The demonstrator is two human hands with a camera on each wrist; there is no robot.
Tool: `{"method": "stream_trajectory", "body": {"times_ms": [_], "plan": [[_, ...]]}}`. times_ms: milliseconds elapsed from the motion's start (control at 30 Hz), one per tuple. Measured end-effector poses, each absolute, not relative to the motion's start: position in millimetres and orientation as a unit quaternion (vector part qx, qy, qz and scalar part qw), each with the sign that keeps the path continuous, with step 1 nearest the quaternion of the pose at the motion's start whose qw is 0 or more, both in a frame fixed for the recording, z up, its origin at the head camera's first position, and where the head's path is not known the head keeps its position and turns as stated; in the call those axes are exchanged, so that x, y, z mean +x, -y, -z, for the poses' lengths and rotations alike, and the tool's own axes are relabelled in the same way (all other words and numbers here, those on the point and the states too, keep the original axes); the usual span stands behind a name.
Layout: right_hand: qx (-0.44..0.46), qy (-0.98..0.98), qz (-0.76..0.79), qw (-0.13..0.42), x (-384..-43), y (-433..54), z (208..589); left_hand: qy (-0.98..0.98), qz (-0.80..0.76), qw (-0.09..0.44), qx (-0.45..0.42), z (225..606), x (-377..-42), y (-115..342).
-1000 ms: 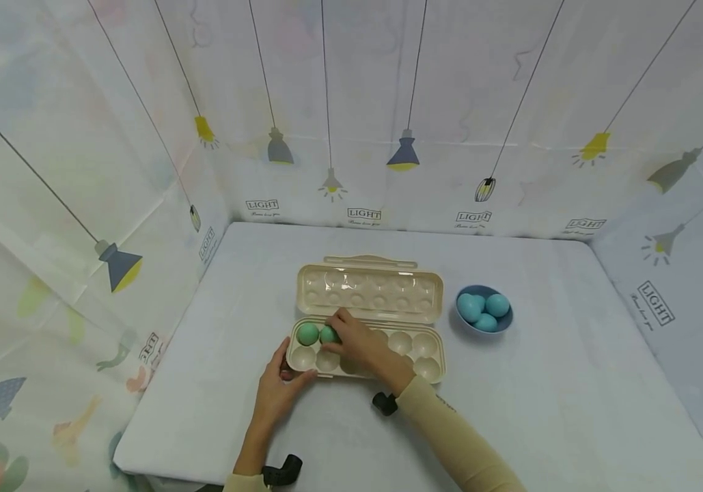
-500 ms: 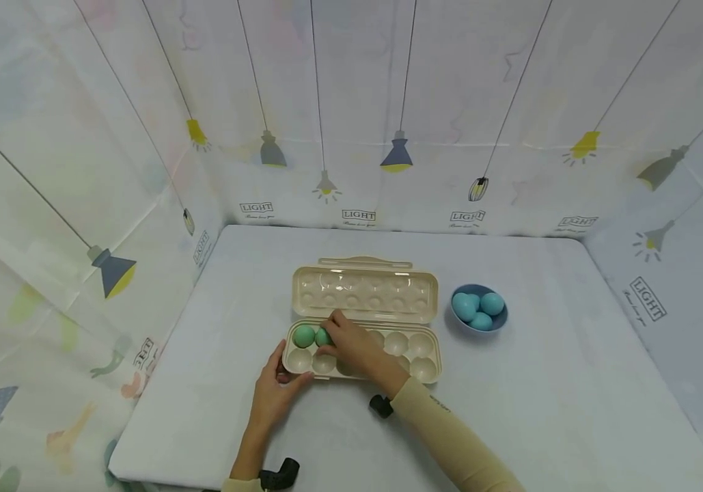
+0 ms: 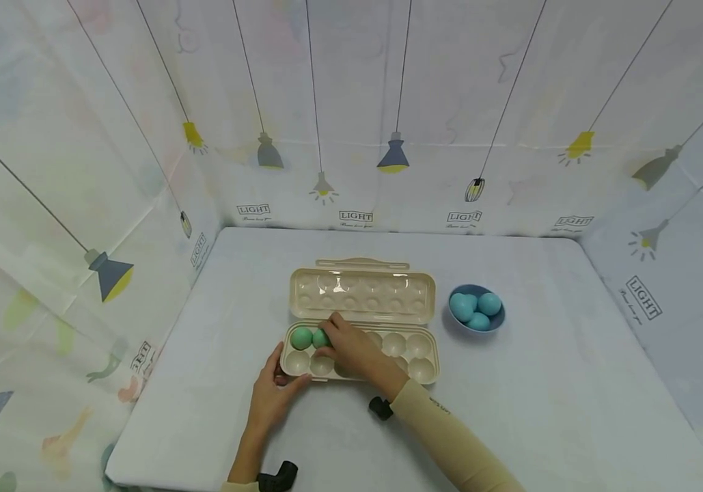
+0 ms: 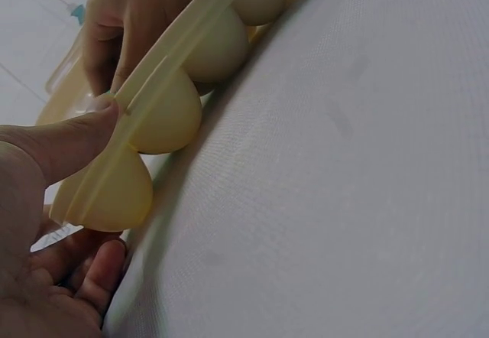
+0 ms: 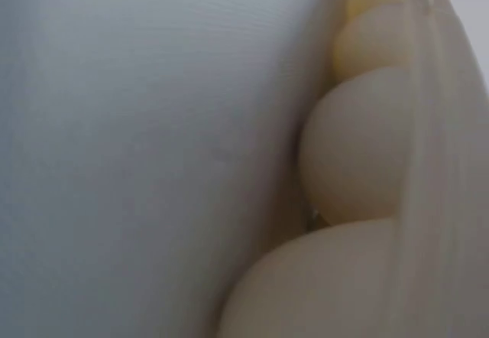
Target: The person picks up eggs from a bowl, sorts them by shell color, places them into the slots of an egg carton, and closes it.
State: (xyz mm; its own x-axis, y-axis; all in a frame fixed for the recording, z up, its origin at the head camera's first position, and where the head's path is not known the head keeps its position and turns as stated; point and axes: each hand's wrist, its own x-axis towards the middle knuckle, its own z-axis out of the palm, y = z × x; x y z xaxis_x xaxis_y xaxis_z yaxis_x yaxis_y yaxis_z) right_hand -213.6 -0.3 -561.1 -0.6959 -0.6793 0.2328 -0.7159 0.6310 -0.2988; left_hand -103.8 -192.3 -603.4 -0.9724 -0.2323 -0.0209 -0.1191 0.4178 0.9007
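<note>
An egg carton [image 3: 406,333] of beige plastic lies unfolded on the table, its lid [image 3: 362,295] tipped back toward the wall. One green egg [image 3: 302,337] sits in the far-left cup. Beside it, my right hand [image 3: 351,347] pinches a second green egg [image 3: 320,337] at the neighbouring cup of the back row; the fingers partly cover it. My left hand [image 3: 272,391] grips the carton's left end, and in the left wrist view its thumb [image 4: 80,135] lies on the rim with the fingers below the cups. The right wrist view shows mainly the carton's underside [image 5: 359,147].
To the right of the carton stands a blue bowl [image 3: 477,326] holding several turquoise eggs [image 3: 489,304]. White cloth covers the table [image 3: 548,383], and printed curtains [image 3: 437,89] rise behind it and at both sides.
The whole head view has shifted slightly left. Both hands keep their places at the carton, the right one still at the second green egg.
</note>
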Motion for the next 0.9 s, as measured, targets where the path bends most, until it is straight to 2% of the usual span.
{"method": "stream_trajectory", "body": {"times_ms": [233,433,533,900], "plan": [[0.367,0.911,-0.178,0.059,-212.9,-3.9,555.3,0.841,0.528,0.051,0.108,604.3,-104.8,191.2],[0.409,0.886,-0.164,0.146,-212.9,-7.2,539.5,0.845,0.52,0.054,0.114,603.9,-103.2,192.5],[0.421,0.875,-0.165,0.173,-210.4,-8.7,526.6,0.846,0.519,0.053,0.113,603.2,-102.4,193.5],[0.408,0.868,-0.205,0.193,-200.5,-35.0,499.7,0.848,0.516,0.053,0.109,605.4,-103.9,193.0]]}}
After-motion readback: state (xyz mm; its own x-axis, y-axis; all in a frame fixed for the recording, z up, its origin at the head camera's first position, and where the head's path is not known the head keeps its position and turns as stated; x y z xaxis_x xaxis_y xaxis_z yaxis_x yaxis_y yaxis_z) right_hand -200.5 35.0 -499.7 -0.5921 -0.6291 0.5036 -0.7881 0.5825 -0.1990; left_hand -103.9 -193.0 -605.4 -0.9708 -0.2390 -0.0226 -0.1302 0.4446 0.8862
